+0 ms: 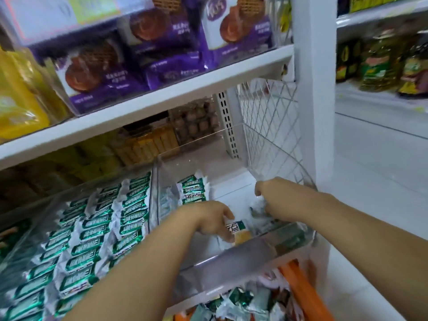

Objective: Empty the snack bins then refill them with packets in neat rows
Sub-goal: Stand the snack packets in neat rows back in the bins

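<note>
In the head view, two clear bins are seen side by side under a white shelf board (148, 105). The left bin (69, 193) is filled with green-and-white packets (92, 228) laid in close rows. The right bin (231, 258) is mostly bare. A short stack (192, 188) of the same packets is stood against its left wall at the back.

Both hands are reached into the right bin. A single packet (236, 228) is pinched by the left hand (208, 221), between the thumb and the curled fingers (228, 238), near the bin's front wall. The right hand (271, 198) is held farther back, toward the right wall. Its fingers are curled downward over blurred wrappers (257, 212), and whether anything is grasped cannot be told.

Below the bin's front edge, loose packets (231, 302) are heaped beside orange strips (301, 286). On the board above, purple biscuit boxes (99, 75) are ranged, with yellow bags (18, 100) to their left. A wire mesh panel (266, 126) is set at the right side.
</note>
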Demonstrator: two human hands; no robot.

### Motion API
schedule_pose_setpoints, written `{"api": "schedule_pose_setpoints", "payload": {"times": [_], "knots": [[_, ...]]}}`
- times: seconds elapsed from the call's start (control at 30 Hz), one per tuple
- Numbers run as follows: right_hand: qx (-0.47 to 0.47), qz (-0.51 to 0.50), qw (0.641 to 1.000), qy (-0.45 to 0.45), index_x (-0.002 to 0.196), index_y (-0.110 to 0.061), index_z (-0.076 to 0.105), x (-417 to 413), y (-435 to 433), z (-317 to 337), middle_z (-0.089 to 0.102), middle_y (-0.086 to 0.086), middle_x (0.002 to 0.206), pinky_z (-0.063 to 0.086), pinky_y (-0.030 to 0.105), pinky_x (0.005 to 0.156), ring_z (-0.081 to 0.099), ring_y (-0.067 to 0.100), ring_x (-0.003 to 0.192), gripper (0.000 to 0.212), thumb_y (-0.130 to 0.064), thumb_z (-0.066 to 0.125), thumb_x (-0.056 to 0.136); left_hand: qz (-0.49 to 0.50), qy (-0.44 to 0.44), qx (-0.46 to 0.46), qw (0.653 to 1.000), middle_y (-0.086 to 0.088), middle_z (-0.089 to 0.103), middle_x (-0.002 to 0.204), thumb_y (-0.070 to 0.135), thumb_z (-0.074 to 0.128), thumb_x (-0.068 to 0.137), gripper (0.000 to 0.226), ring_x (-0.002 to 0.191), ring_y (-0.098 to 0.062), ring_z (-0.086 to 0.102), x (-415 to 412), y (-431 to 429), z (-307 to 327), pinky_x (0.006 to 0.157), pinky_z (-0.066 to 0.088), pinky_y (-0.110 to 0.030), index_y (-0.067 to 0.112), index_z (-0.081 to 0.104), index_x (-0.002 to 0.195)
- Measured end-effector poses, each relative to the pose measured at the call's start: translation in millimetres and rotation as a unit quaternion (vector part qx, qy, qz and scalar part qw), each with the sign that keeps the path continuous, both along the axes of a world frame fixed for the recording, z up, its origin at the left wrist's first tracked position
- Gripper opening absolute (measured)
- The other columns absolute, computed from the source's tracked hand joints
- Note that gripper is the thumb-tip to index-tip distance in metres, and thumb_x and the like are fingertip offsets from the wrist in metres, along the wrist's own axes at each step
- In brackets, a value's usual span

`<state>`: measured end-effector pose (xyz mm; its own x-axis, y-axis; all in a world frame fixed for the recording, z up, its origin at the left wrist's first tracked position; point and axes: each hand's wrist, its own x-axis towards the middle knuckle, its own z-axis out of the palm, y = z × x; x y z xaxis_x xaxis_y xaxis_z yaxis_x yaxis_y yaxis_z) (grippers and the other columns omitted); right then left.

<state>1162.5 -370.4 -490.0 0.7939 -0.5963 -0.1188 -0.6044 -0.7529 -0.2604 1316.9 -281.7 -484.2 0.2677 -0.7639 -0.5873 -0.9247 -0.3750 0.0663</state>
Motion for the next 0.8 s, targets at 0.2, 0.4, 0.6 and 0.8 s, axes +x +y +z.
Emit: {"api": "schedule_pose_setpoints", "payload": {"times": [0.2,0.4,0.6,0.8], "knots": [[0.037,-0.013,0.998,-0.058,0.128,-0.007,0.036,1,-1,0,0.052,0.010,0.091,0.041,0.031,0.060,0.054,0.022,0.076,0.033,-0.006,0.043,0.095,-0.008,-0.025,-0.082,0.996,-0.002,0.059,0.080,0.036,0.071,0.084,0.024,0.083,-0.026,0.055,3,3,10,0.064,0.038,-0.026,0.016,0.059,0.081],[0.138,-0.033,0.975,-0.171,0.109,-0.017,0.043,2,-3,10,0.059,0.008,0.102,0.038,0.025,0.056,0.055,0.018,0.077,0.015,-0.024,0.043,0.096,0.015,-0.051,-0.213,0.976,0.002,0.064,0.089,0.029,0.068,0.083,0.012,0.082,-0.016,0.059,11,19,48,0.065,0.042,-0.025,0.025,0.067,0.094],[0.181,-0.056,0.917,-0.350,0.115,-0.016,0.054,1,1,26,0.066,0.007,0.107,0.058,0.039,0.074,0.066,0.020,0.087,0.022,-0.026,0.052,0.095,0.091,0.033,-0.383,0.918,0.011,0.067,0.092,0.028,0.072,0.083,0.019,0.075,-0.014,0.065,25,47,67,0.063,0.044,-0.025,0.034,0.057,0.093],[0.480,-0.079,0.731,-0.479,0.119,-0.015,0.047,5,7,38,0.064,0.013,0.113,0.059,0.046,0.076,0.068,0.026,0.093,0.025,-0.027,0.051,0.097,0.220,0.149,-0.539,0.800,-0.005,0.069,0.093,0.029,0.078,0.077,0.029,0.068,-0.028,0.065,20,59,63,0.065,0.055,-0.041,0.031,0.054,0.094]]}}
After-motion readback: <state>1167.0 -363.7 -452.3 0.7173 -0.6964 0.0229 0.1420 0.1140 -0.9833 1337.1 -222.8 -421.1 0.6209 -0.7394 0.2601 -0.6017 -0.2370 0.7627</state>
